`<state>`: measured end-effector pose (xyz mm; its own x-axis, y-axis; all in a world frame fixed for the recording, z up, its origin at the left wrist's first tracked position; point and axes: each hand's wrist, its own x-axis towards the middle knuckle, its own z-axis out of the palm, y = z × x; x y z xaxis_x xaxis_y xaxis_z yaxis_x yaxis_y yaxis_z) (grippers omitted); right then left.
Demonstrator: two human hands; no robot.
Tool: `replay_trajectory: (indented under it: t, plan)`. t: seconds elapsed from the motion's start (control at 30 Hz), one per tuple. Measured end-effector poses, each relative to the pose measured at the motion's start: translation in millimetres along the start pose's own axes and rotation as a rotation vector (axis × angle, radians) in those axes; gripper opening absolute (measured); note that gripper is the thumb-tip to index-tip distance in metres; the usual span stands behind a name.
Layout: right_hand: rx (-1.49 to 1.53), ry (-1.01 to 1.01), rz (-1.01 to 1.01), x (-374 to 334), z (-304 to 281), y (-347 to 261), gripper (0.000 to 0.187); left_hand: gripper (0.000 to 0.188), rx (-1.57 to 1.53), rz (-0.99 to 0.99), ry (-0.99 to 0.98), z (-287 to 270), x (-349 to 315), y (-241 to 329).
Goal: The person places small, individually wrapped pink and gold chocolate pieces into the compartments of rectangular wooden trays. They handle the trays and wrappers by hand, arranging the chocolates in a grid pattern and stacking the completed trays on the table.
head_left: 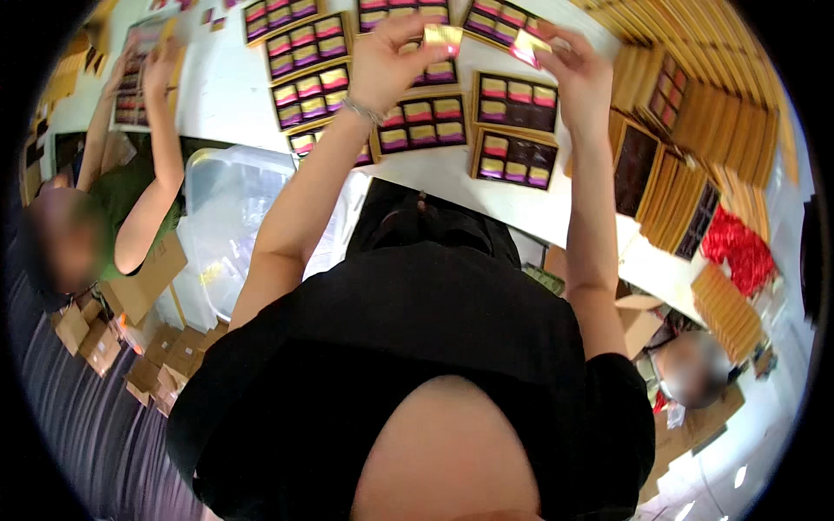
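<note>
Nearest, the person's black-sleeved torso fills the lower view, both forearms reaching up over the white worktop. The left hand has its fingers pinched on a small gold foil packet, held just above a dark tray that is already filled with rows of pink, gold and purple pieces. The right hand pinches a second shiny packet above a half-filled tray. Further out, more filled trays lie close together, and stacks of gold boxes stand to the right. A co-worker's hands work at the far left. The foil looks slippery; a loose pinch could drop a packet into the wrong row, or a wrist could nudge neighbouring trays.
</note>
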<state>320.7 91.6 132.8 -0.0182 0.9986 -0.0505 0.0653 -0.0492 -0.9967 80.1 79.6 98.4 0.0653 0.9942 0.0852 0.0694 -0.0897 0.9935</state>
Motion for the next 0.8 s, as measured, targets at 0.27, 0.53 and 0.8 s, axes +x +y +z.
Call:
replay_trajectory:
  t: [0.27,0.53,0.8]
  plan:
    - [-0.766,0.203,0.008,-148.8,-82.4,130.0,0.022,0.039,0.450,0.156,-0.253,144.2,-126.1,-90.5]
    - [-0.840,0.239,-0.185,-164.7,-73.8,161.4,0.029,0.068,0.948,0.321,-0.375,169.3,-136.1,-93.2]
    - [-1.350,-0.125,-0.096,-196.9,-75.3,175.0,0.061,0.088,1.214,0.376,-0.723,174.0,-152.3,-91.9]
